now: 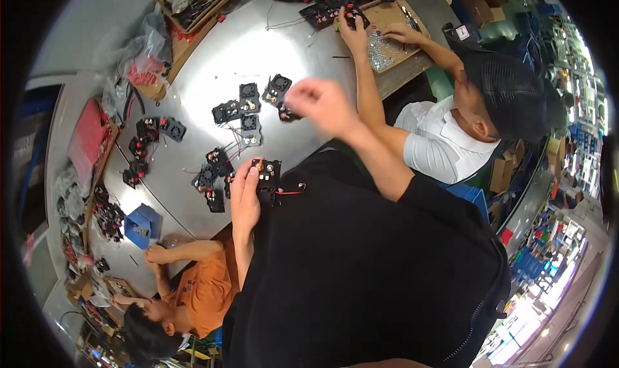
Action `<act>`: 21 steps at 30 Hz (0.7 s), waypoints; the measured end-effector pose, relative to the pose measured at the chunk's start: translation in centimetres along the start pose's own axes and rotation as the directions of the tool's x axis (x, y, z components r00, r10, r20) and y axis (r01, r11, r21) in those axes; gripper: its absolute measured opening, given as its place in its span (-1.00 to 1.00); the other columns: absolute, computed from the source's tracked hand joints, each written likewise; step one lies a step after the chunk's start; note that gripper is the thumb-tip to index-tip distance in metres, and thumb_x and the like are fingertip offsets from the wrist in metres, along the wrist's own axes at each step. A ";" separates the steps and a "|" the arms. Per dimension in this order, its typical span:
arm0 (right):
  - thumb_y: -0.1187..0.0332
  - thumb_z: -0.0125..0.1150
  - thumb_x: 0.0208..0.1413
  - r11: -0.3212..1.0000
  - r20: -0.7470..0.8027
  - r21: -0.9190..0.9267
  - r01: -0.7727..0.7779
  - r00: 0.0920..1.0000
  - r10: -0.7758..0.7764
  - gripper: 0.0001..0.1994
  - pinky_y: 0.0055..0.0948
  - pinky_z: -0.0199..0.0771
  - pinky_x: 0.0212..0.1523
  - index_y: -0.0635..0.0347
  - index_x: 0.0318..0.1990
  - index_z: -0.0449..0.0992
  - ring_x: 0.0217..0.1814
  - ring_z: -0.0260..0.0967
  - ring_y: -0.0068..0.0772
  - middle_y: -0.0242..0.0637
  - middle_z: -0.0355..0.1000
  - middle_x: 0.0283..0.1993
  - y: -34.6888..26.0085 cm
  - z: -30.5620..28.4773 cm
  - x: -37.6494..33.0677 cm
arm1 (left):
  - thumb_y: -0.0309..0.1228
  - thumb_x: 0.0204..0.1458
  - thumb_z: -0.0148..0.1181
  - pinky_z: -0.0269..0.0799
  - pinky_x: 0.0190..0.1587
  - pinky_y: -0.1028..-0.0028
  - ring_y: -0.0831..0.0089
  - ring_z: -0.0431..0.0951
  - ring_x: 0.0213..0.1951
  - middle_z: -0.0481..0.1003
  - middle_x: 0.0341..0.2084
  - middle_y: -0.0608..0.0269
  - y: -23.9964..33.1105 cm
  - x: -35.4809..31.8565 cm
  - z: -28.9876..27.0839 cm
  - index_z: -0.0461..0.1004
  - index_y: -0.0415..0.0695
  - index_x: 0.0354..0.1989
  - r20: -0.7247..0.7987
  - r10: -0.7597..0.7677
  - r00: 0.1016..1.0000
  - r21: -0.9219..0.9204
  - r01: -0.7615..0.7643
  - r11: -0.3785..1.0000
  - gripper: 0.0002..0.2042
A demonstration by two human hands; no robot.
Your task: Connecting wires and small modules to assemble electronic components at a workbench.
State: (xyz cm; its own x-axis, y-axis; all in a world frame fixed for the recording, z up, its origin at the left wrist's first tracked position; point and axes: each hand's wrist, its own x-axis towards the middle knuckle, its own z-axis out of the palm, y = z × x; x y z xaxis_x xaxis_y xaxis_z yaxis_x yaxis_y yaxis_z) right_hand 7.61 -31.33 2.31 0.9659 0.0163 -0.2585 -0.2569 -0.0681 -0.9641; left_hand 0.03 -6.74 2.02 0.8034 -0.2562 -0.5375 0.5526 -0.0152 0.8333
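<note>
My left hand holds a small black fan unit with brass fittings and a red wire, at the near edge of the shiny metal table. My right hand is raised over the table, blurred, with curled fingers; whether it holds anything cannot be made out. It hovers just beside two black fans. More loose black fans with thin wires lie a short way beyond my left hand, and another cluster lies to its left.
A person in a white shirt and black cap reaches into a cardboard tray of small metal parts. Another in orange works near a blue box. Cardboard boxes of fans and plastic bags line the table's far side.
</note>
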 end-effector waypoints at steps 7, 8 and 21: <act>0.30 0.20 0.07 0.977 -0.880 -0.191 -0.097 0.459 -0.126 -0.80 -0.38 0.43 -0.30 0.27 -0.30 0.54 -0.35 0.48 -0.35 -0.23 0.52 -0.41 8.9 -15.2 5.1 | -0.29 0.25 -0.17 0.55 -0.33 0.43 0.38 0.58 -0.29 0.51 -0.26 0.08 1.7 1.6 2.3 0.36 -0.26 0.06 -0.062 -0.061 0.996 0.010 0.062 0.998 -0.65; 0.31 0.19 0.05 0.917 -0.817 -0.342 -0.205 0.546 -0.182 -0.80 -0.30 0.44 -0.25 0.27 -0.28 0.54 -0.30 0.49 -0.20 -0.14 0.52 -0.36 10.5 -16.5 5.6 | -0.29 0.25 -0.17 0.55 -0.33 0.43 0.38 0.58 -0.29 0.51 -0.26 0.08 1.8 0.9 2.6 0.36 -0.26 0.06 -0.093 -0.059 0.994 0.013 0.061 0.998 -0.65; 0.42 0.16 0.05 -0.830 -0.044 0.128 -0.543 0.833 -0.552 -0.37 -0.44 0.00 0.33 0.36 0.29 0.13 0.37 0.06 -0.26 -0.11 0.15 0.29 19.1 -16.1 20.0 | -0.32 0.23 -0.18 0.56 -0.24 0.40 0.31 0.59 -0.22 0.51 -0.18 0.02 1.8 1.7 1.5 0.31 -0.30 0.12 -0.112 0.096 0.989 0.067 -0.089 0.994 -0.62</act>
State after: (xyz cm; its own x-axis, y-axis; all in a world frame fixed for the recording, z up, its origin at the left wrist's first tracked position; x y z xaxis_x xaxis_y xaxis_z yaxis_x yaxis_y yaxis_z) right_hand 22.59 -48.35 -20.26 0.9476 0.0075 0.3193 -0.3156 0.1750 0.9326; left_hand 2.07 -8.66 2.82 0.8727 -0.1463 -0.4659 0.4628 -0.0568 0.8847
